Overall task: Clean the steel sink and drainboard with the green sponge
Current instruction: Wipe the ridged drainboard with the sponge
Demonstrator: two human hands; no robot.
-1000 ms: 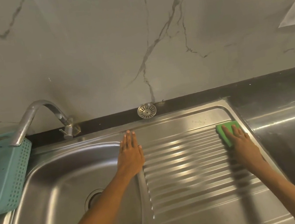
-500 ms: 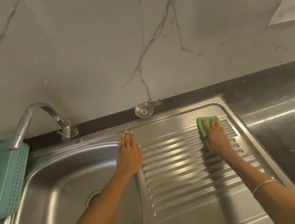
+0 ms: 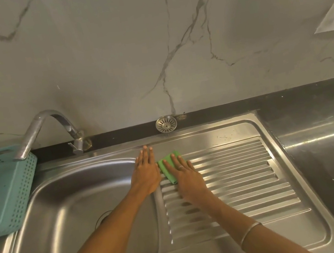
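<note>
- Green sponge: flat, bright rectangle (partly covered) at the ribbed drainboard's far left corner, beside the sink.
- Right hand: straight fingers pressing the sponge down.
- Left hand: flat, fingers straight, holding nothing, resting on the dividing rim.

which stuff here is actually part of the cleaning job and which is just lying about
Part of the job:
- green sponge, pressed flat under the right hand
- ridged drainboard
- sink basin
- left hand, flat on the strip between basin and drainboard

Just lying about:
- teal basket
- tap
- round strainer on the back ledge
- dark countertop
</note>
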